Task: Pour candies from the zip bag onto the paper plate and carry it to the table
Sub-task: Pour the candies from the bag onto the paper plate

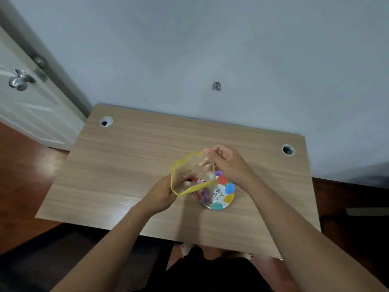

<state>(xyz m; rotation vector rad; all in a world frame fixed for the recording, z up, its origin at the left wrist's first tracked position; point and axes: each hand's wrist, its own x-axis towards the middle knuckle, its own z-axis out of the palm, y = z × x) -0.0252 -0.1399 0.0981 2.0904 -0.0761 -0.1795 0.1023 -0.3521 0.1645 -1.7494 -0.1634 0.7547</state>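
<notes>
A clear zip bag [190,172] with a yellow zip rim is held above the desk, its mouth pulled wide open toward me. Wrapped candies [200,182], red and purple, show inside it. My left hand [162,193] grips the bag's near-left side. My right hand [228,165] pinches the far-right edge of the rim. Under and to the right of the bag lies a small paper plate [224,191] printed with coloured balloons and lettering; the bag hides its left part.
The wooden desk [130,157] stands against a pale wall, with round cable holes at back left [105,121] and back right [288,150]. A white door [25,102] with a metal knob stands at the left. Dark floor surrounds the desk.
</notes>
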